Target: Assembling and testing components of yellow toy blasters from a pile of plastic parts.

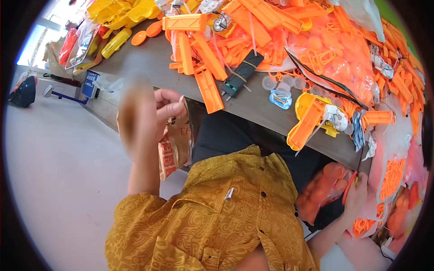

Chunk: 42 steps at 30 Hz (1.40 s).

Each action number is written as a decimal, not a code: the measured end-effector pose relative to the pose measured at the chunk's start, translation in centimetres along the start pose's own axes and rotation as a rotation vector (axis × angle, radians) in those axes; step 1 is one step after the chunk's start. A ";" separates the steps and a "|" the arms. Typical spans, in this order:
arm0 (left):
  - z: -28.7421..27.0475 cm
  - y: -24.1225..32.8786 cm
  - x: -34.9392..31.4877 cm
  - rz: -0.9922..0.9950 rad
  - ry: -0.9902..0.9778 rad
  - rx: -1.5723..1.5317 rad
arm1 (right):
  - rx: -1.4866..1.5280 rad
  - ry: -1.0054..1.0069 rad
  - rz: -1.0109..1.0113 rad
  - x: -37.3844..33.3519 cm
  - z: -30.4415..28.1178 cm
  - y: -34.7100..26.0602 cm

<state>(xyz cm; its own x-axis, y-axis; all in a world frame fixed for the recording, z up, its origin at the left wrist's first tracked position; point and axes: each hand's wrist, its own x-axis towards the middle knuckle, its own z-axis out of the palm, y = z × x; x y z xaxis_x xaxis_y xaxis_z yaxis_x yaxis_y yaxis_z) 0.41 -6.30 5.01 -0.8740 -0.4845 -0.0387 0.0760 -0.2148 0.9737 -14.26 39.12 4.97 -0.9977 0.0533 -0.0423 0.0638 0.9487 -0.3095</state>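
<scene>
While the left hand (168,107) pinched a thin white plastic strip (181,98) beside the grey counter (253,106), the right hand (358,192), gripping red-handled scissors (349,186), risked snagging the clear bag of orange parts (322,189).

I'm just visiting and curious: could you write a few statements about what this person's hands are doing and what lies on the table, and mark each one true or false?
1. The left hand pinches a thin white strip. True.
2. The right hand rests on the table top. False: it is below the table edge, holding a thin red tool beside a clear bag of orange parts.
3. A black device lies among orange plastic parts on the table. True.
4. The parts on the table are mostly blue. False: they are mostly orange, with yellow ones at the far left.
</scene>
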 end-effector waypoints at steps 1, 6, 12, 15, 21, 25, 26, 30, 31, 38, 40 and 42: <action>0.4 -0.2 0.4 -0.003 0.087 0.088 | -0.031 0.059 -0.071 0.5 0.1 0.3; 2.3 0.0 0.9 0.072 0.146 0.310 | -0.149 0.132 -0.049 3.1 0.6 0.1; 9.1 2.3 3.9 0.426 -0.217 0.491 | -0.199 0.147 -0.022 5.6 1.3 -1.4; 14.4 3.9 8.4 0.820 -0.326 0.742 | -0.278 0.115 0.065 6.4 1.5 -1.3; 27.3 5.5 21.1 1.263 -0.245 0.733 | -0.243 0.204 -0.049 4.2 0.7 -1.9; 33.0 7.1 30.1 1.621 -0.083 1.152 | 0.015 0.322 -0.406 1.9 1.3 -3.7; 34.0 6.8 30.6 1.599 -0.054 1.267 | 0.013 0.299 -0.386 1.2 1.4 -4.2; 37.6 10.7 28.5 0.773 -0.568 1.627 | 0.239 0.218 -0.562 -0.6 1.3 -5.7; 37.1 9.6 28.9 0.757 -0.582 1.628 | 0.273 0.240 -0.649 -0.7 1.5 -6.1; 30.7 8.1 16.6 1.312 -0.381 0.823 | 0.590 -0.072 -0.564 -4.8 6.7 -8.8; 27.5 4.6 11.8 1.355 -0.641 0.763 | 0.673 -0.099 -0.432 -5.4 8.9 -9.4; 24.4 4.8 7.4 1.107 -1.075 0.833 | 0.725 -0.121 -0.346 -5.6 10.7 -9.8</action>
<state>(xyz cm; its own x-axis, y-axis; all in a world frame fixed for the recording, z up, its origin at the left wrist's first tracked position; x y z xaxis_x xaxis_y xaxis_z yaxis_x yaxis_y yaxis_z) -17.44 9.79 14.86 -0.5124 0.7111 0.4814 0.8587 0.4191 0.2948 -9.05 26.16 -1.93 -0.9568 -0.2797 0.0790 -0.2070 0.4652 -0.8606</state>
